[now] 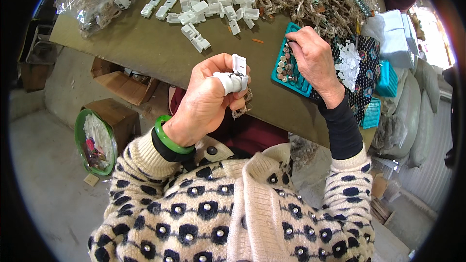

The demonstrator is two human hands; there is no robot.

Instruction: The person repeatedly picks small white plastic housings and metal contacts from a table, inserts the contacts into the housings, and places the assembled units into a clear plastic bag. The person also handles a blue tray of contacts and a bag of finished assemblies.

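My left hand [199,94] is closed around a small white plastic case [239,70] with its hinged lid standing up. White material [230,82] covers the thumb that presses on the case. A loop of thin clear wire [245,104] hangs below the fingers. My right hand [313,60] reaches over a teal plastic basket [277,78], its thumb and fingers pinched together near the far end. Whatever those fingertips hold is hidden. Small round silvery and coppery pieces [281,70], like button cells, lie in the basket.
White plastic cases [213,0] are heaped on the table [160,46], beside a pile of tangled wire bundles [310,0]. White flakes [348,65] lie on dark patterned cloth at right. A clear bag [97,0] sits at far left. Teal baskets [387,78] stand at the right edge.
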